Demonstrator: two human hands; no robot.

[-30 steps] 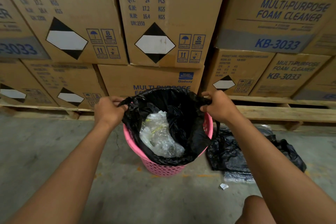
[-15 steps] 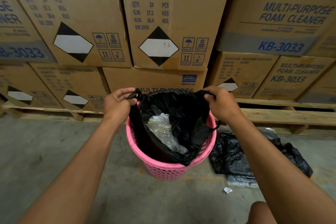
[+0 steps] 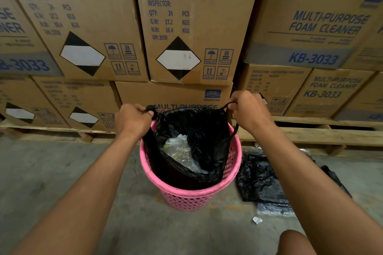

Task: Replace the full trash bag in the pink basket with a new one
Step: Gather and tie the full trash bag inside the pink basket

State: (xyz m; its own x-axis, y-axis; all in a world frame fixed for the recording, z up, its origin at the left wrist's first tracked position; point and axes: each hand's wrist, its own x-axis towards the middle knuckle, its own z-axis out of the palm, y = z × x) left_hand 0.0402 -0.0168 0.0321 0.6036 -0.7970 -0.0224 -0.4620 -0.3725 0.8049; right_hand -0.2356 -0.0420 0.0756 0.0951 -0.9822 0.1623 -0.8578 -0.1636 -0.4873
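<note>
Trash bag (image 3: pixel 192 130) between both gripping hands

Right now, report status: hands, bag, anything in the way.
Left hand and right hand each gripping a handle of the black trash bag. Bag still inside pink basket. Loose black bags on floor beside it, not blocking.

A: We log the site as a warehouse.
B: Evidence? 
A: Stacked cardboard cartons (image 3: pixel 192 27) printed "Multi-Purpose Foam Cleaner, KB-3033", resting on wooden pallets (image 3: pixel 310 134), over a bare concrete floor (image 3: pixel 51 172).
</note>
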